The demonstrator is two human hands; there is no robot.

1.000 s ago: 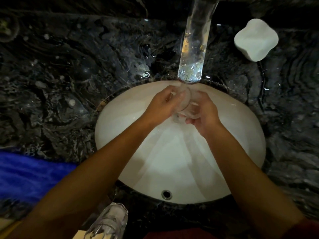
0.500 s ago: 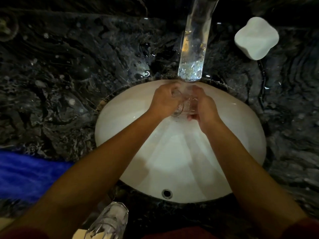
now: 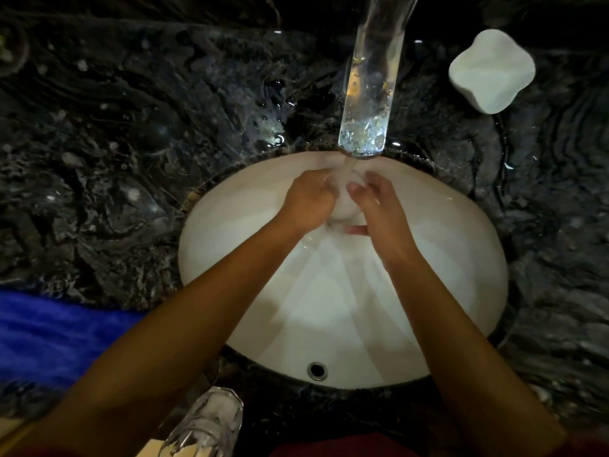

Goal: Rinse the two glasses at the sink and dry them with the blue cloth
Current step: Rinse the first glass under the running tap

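Over the white sink (image 3: 445,291), a clear glass (image 3: 344,206) sits between my hands under the stream of water from the tap (image 3: 369,94). My left hand (image 3: 308,201) grips its left side with curled fingers. On the glass's right side, my right hand (image 3: 379,209) wraps its fingers and thumb round it. A second clear glass (image 3: 207,423) stands on the counter's near edge, under my left forearm. The blue cloth (image 3: 56,338) lies on the counter at the left.
The dark marble counter (image 3: 131,159) surrounds the sink and is wet near the tap. A white soap-like block (image 3: 491,70) sits at the back right. An overflow hole (image 3: 317,370) shows in the sink's near wall.
The glass has turned in my hands and sits more upright under the stream. My right fingers have spread wider around it. The second glass and cloth have not moved.
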